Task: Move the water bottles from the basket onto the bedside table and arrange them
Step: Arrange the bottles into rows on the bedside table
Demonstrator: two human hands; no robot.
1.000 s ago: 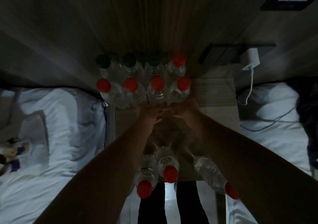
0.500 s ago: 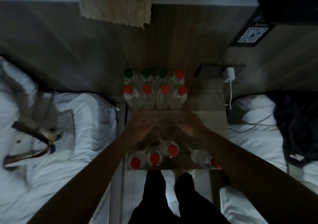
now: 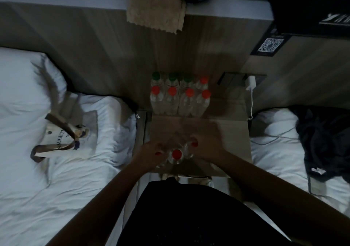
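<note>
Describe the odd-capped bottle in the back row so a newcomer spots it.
Between the two white beds stands the wooden bedside table; two rows of four upright bottles line its far edge. Take the back row's right-end bottle: red cap, while its three rowmates have green.

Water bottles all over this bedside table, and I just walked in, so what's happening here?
A person stands at the bedside table between two beds. Eight water bottles stand in two rows of four at its back. The left hand and right hand are on a cluster of red-capped bottles at the near edge; it is too dim to judge either grip.
</note>
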